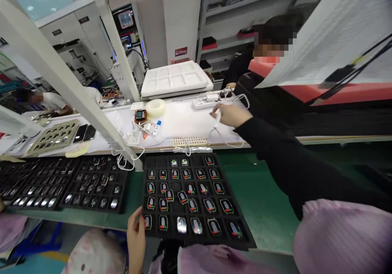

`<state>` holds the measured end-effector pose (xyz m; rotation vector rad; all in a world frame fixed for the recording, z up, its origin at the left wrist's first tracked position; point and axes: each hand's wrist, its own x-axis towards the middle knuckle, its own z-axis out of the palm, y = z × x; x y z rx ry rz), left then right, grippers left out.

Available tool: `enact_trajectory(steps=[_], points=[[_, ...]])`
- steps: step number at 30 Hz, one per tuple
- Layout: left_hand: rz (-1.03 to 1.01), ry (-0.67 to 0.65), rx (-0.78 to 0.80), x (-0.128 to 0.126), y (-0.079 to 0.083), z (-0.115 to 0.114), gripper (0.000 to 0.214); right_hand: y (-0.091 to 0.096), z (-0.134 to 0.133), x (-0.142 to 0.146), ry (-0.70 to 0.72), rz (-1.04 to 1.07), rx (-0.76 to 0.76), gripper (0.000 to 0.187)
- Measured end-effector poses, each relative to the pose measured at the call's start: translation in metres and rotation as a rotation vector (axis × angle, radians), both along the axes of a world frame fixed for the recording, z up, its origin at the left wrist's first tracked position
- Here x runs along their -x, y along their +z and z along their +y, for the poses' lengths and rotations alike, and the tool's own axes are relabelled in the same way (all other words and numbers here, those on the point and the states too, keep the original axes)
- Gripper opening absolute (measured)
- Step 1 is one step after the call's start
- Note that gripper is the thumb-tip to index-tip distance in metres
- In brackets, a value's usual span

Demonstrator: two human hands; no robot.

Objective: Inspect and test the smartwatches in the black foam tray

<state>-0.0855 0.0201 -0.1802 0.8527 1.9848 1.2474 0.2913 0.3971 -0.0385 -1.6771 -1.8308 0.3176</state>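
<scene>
By the left hand (136, 227), grip unclear, the tray's (196, 161) left edge is presumably steadied; a white cable (217, 119) is pinched by the right hand (233, 115).

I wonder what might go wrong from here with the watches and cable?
One tilted watch sits out of line in the black tray and might slide if the left hand at the edge shifts it. The white cable at the right hand loops over the worktop and could snag.

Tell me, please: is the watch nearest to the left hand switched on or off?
On. This watch, in the near left corner of the black tray, has a lit screen with red and green colour.
</scene>
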Motion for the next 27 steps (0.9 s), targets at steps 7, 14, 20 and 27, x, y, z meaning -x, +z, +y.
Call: enact_trajectory(steps=[7,14,20,27], points=[[0.034,-0.150,0.007,-0.014,-0.001,-0.013,0.060,-0.023,0.014,0.068,-0.013,-0.345,0.367,0.036],[0.085,-0.337,0.034,-0.003,-0.021,0.000,0.047,-0.016,-0.095,0.075,0.645,0.108,0.488,0.032],[0.212,-0.600,-0.009,-0.007,-0.019,0.099,0.028,-0.102,-0.146,0.090,0.685,0.435,0.958,0.025],[0.392,-0.744,0.050,-0.051,-0.036,0.236,0.042,-0.179,-0.091,0.112,0.169,0.066,0.593,0.020]])
